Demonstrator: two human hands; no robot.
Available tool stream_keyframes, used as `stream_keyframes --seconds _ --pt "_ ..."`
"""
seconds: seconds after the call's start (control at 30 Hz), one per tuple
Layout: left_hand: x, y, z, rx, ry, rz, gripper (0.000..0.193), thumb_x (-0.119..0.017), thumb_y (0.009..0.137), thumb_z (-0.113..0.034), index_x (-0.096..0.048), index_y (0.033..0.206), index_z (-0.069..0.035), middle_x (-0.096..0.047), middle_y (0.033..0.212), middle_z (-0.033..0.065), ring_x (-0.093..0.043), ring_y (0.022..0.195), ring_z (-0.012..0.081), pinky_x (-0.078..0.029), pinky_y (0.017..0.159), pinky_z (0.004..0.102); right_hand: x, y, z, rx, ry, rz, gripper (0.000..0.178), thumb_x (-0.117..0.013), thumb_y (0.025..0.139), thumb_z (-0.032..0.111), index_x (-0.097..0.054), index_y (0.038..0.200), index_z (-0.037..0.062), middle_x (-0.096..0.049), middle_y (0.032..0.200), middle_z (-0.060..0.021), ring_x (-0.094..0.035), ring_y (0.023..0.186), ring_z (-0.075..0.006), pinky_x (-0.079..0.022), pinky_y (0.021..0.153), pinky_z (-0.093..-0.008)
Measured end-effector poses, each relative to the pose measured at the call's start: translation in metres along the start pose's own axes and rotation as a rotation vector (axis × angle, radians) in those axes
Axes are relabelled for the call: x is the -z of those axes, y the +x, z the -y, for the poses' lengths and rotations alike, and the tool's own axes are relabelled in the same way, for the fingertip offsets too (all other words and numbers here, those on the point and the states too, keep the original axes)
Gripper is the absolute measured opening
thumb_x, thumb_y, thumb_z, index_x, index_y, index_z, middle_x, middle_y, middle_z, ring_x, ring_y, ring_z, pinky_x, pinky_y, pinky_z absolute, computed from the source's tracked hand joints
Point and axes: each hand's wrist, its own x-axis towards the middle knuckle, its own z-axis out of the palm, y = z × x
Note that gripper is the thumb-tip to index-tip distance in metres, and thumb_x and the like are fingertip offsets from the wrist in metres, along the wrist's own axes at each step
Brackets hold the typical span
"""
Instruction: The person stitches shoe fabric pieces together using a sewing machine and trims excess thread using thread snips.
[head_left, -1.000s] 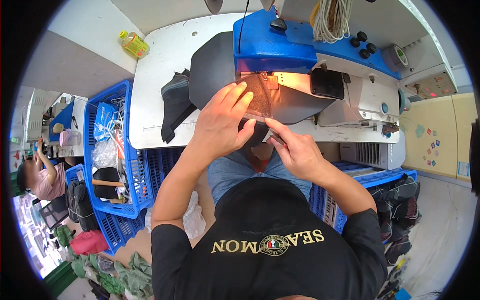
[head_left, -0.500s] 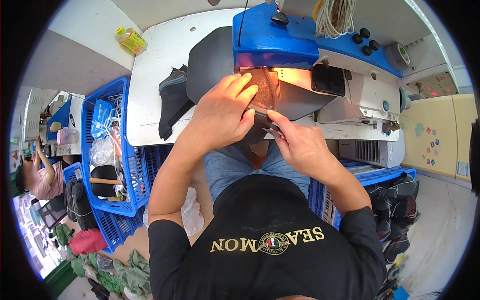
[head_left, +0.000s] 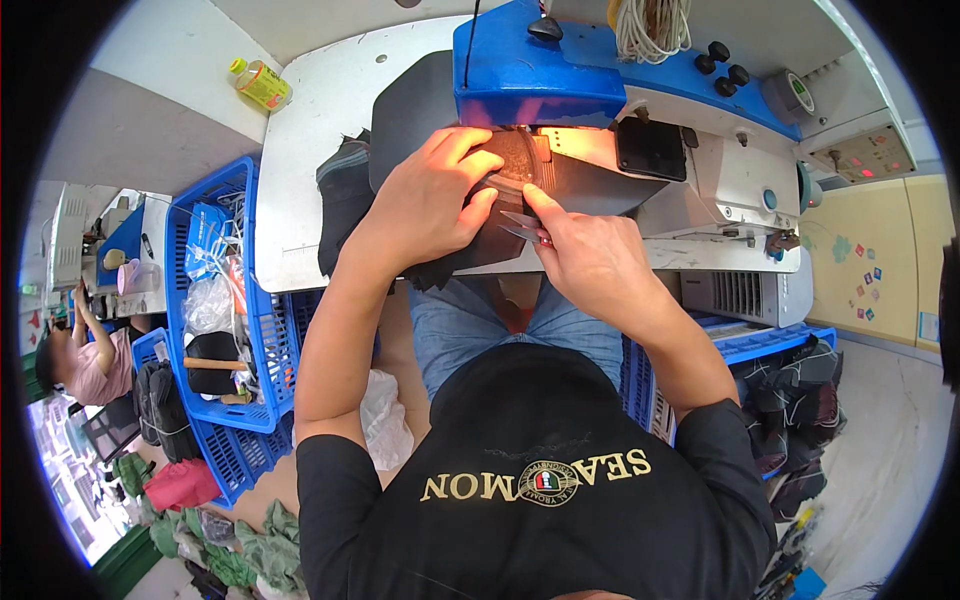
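Observation:
A dark brown curved fabric piece (head_left: 517,160) lies under the lit head of a blue and white sewing machine (head_left: 540,88). My left hand (head_left: 432,205) rests on its left part, fingers apart and pressing down, thumb stretched toward the seam. My right hand (head_left: 598,262) is closed round small metal thread snips (head_left: 519,227), blades pointing left. The index fingertip of that hand presses on the curved near edge of the piece. More dark cloth (head_left: 488,247) spreads below both hands at the table's front edge. The needle is hidden by the machine head.
Folded black cloth (head_left: 343,200) lies left of a dark grey panel (head_left: 408,112) on the white table (head_left: 300,225). A black phone (head_left: 650,150) sits right of the needle area. A bottle (head_left: 262,85) stands back left. Blue crates (head_left: 262,330) flank me. Another person (head_left: 95,355) sits far left.
Both hands have moved slightly away from me, toward the machine, with the fabric piece. The snips' blades now show more plainly, and more dark cloth shows below my left hand.

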Motion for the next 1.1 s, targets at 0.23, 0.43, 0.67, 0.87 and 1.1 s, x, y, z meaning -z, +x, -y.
stream_keyframes --seconds 0.23,0.43,0.67,0.87,1.1 --pt "0.001 0.003 0.0 0.008 -0.036 0.031 0.03 -0.064 0.078 -0.01 -0.063 0.106 -0.001 -0.057 0.112 0.013 -0.054 0.106 0.0312 -0.046 0.091 0.0386 -0.002 0.007 0.002 -0.01 -0.067 -0.026 0.038 -0.06 0.083 0.019 -0.06 0.115 -0.0026 -0.064 0.065 -0.0139 -0.064 0.059 -0.0312 -0.05 0.053 -0.0427" --pt "0.0 0.003 0.009 -0.046 -0.04 -0.003 0.028 -0.067 0.078 -0.014 -0.064 0.105 -0.006 -0.06 0.113 0.0132 -0.055 0.104 0.0318 -0.047 0.089 0.0389 -0.005 0.015 0.003 -0.089 -0.101 0.011 0.039 -0.065 0.082 0.022 -0.06 0.117 0.0048 -0.064 0.067 -0.013 -0.063 0.062 -0.0319 -0.047 0.053 -0.0429" --pt "0.003 0.004 0.008 -0.023 0.034 -0.031 0.043 -0.071 0.076 -0.029 -0.065 0.111 -0.005 -0.061 0.116 0.0146 -0.056 0.106 0.0322 -0.046 0.092 0.0389 -0.004 0.021 0.001 -0.108 -0.097 -0.014 0.033 -0.065 0.083 0.023 -0.064 0.113 0.0093 -0.063 0.066 -0.0129 -0.063 0.061 -0.0316 -0.047 0.052 -0.042" --pt "0.0 0.008 0.01 0.001 0.082 -0.039 0.045 -0.072 0.076 -0.037 -0.067 0.11 -0.008 -0.063 0.108 0.0126 -0.055 0.11 0.0305 -0.047 0.093 0.0364 -0.01 0.018 -0.004 -0.079 -0.095 -0.089 0.032 -0.064 0.081 0.018 -0.065 0.112 0.0095 -0.063 0.065 -0.0124 -0.063 0.061 -0.0307 -0.047 0.053 -0.0409" --pt "-0.008 0.016 0.014 0.086 0.111 -0.056 0.04 -0.071 0.077 -0.036 -0.069 0.107 -0.009 -0.062 0.104 0.0114 -0.056 0.105 0.0308 -0.049 0.089 0.0372 -0.005 0.016 -0.008 -0.118 -0.077 -0.058 0.035 -0.065 0.081 0.02 -0.063 0.114 0.009 -0.065 0.07 -0.0131 -0.064 0.064 -0.0321 -0.049 0.056 -0.0413"
